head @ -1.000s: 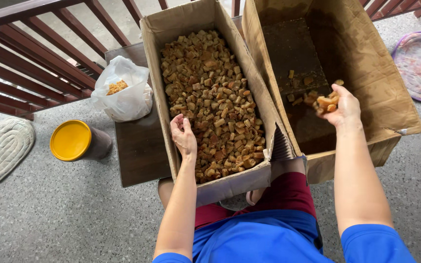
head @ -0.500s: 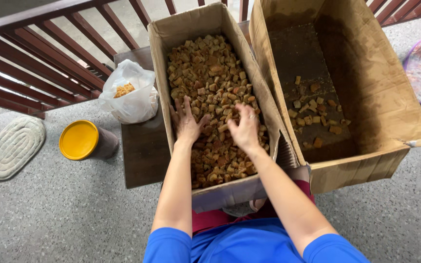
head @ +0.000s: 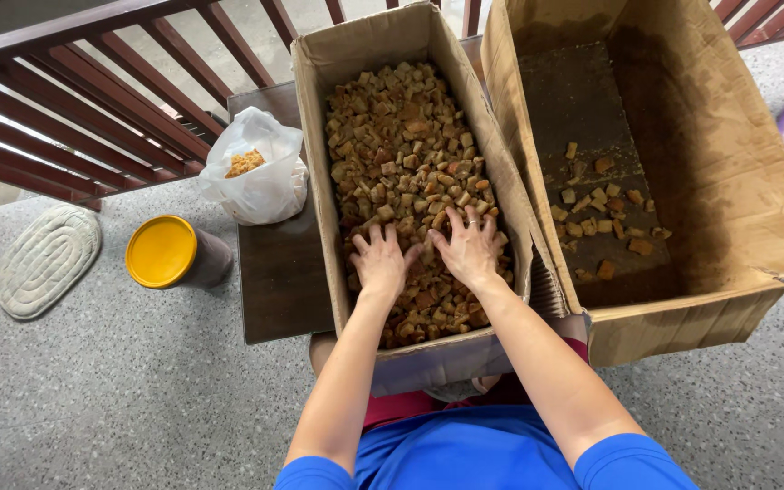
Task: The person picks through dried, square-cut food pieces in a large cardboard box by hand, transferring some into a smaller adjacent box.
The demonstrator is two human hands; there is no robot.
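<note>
Both hands, the left hand (head: 381, 259) and the right hand (head: 470, 247), lay flat with fingers spread wide on the brown pieces (head: 406, 154) inside the narrow cardboard box (head: 319, 118). They seemed to grip nothing, though the fingertips were partly buried. Pressing too hard could tip this box off the dark table (head: 279, 272), or spill pieces over its low front edge

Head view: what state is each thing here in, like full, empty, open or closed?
Left box: open, nearly full of brown chunks.
Right box: open, nearly empty, few chunks on its bottom.
Plastic bag: open, some crumbs inside.
Yellow-lidded jar: closed.
Left hand: fingers spread, pressed on the chunks.
Right hand: the same.
</note>
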